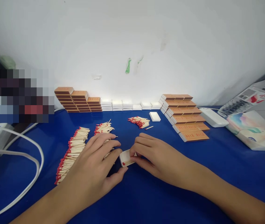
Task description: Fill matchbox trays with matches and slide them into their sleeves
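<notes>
A small white tray [124, 155] with a few red-tipped matches in it lies on the blue table, between my hands. My left hand [102, 160] has its fingers spread, with thumb and index finger at the tray's left end. My right hand [150, 154] is closed, its fingertips pinched over the tray's right part; what they hold is hidden. A long row of matches [74, 152] lies left of my left hand. A smaller match pile [103, 128] is partly covered by that hand, and another pile [140, 121] lies farther back beside a white tray [155, 116].
Orange matchboxes [77, 101] are stacked at the back left and more [186, 119] at the right. White trays [117, 105] line the wall. White cables [38, 161] loop at left. A white device [214, 117] and a tissue pack [253, 130] lie at right.
</notes>
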The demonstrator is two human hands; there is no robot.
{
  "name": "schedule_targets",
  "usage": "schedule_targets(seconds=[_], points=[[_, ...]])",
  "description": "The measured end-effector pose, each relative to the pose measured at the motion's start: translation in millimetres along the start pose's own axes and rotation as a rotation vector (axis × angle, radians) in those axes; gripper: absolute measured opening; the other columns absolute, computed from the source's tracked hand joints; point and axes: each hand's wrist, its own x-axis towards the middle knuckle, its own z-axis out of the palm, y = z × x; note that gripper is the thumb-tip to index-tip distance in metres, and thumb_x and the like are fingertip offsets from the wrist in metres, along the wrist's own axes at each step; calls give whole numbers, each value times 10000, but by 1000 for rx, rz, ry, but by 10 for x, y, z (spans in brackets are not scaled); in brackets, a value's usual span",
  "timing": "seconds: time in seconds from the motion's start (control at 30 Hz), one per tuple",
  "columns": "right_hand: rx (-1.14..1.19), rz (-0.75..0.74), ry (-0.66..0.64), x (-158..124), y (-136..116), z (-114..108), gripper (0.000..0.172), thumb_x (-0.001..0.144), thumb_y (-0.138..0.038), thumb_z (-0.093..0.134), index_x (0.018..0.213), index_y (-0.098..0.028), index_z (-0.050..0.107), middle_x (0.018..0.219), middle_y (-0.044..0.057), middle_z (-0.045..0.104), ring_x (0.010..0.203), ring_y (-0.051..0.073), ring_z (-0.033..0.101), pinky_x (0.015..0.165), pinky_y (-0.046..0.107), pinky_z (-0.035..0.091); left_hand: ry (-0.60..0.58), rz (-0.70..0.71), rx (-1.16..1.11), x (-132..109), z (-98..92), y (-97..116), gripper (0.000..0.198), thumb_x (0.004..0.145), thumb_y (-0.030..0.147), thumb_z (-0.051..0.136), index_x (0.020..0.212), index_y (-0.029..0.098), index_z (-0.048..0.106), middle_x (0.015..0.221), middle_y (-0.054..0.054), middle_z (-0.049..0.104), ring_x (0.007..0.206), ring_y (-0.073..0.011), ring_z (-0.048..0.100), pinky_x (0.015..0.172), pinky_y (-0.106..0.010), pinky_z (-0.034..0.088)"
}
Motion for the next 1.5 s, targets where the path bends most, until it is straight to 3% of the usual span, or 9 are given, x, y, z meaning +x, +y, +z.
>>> schedule_targets(seconds=[0.13, 0.23, 0.37, 0.47, 0.67, 0.9, 1.2, 1.33, 1.5], points=[[23, 41, 81, -24, 165, -156, 127, 1099, -225, 586, 1044, -239, 700, 965, 64, 722, 913, 226, 669, 806, 370, 544, -13, 5, 2, -1, -25, -10, 171, 1010, 236, 721, 1162, 158, 709, 1160, -108, 763, 1285, -337, 657, 1106, -562, 558], [-46, 187, 179, -85, 475, -349, 158, 1082, -318, 602, 1026, -251, 734, 907, 70, 723, 847, 238, 667, 778, 387, 530, -9, 5, 30, -4, -44, -38, 189, 1011, 248, 724, 1180, 165, 713, 1188, -112, 768, 1303, -341, 657, 1125, -572, 550], [-108, 280, 77, -179, 941, -471, 157, 1038, -344, 630, 983, -251, 745, 951, 84, 727, 864, 258, 664, 761, 393, 505, 5, -17, 40, -12, -41, -68, 202, 1014, 272, 719, 1196, 184, 713, 1200, -110, 775, 1296, -341, 666, 1113, -576, 562], [-113, 288, 50, -193, 1102, -409, 132, 1027, -319, 623, 991, -242, 724, 996, 93, 724, 924, 270, 662, 808, 403, 512, -22, -13, 18, -16, -28, -71, 199, 1013, 264, 717, 1194, 181, 712, 1181, -107, 777, 1288, -338, 666, 1105, -568, 565], [-76, 279, 47, -139, 1072, -234, 153, 1074, -242, 540, 971, -231, 652, 1009, 86, 668, 947, 245, 621, 838, 379, 506, -45, 0, 1, -16, -21, -78, 193, 1022, 270, 709, 1189, 172, 710, 1174, -107, 775, 1269, -333, 665, 1091, -556, 563], [-60, 221, 109, -125, 1148, -159, 150, 1093, -257, 561, 1089, -231, 709, 1015, 80, 637, 972, 245, 618, 857, 375, 498, -59, -6, -11, -22, -14, -82, 191, 1028, 272, 699, 1196, 182, 713, 1175, -101, 773, 1275, -331, 658, 1109, -561, 546], [-44, 292, 73, -120, 1045, -208, 157, 1064, -291, 619, 931, -220, 661, 977, 71, 638, 890, 228, 613, 798, 353, 489, -61, -3, -6, -27, -22, -77, 211, 1028, 267, 704, 1206, 155, 706, 1180, -114, 768, 1277, -337, 652, 1112, -571, 545], [-26, 275, 51, -113, 931, -230, 205, 1094, -345, 582, 944, -225, 653, 991, 73, 649, 902, 231, 619, 803, 353, 483, -64, -15, -3, -27, -21, -74, 201, 1028, 266, 703, 1198, 159, 709, 1179, -109, 770, 1277, -337, 651, 1113, -571, 544], [-44, 300, 57, -123, 930, -279, 132, 1066, -309, 610, 979, -225, 664, 999, 72, 651, 898, 230, 619, 795, 349, 476, -66, -7, 12, -32, -13, -76, 201, 1034, 288, 701, 1193, 166, 713, 1182, -109, 773, 1278, -343, 655, 1109, -567, 550]])
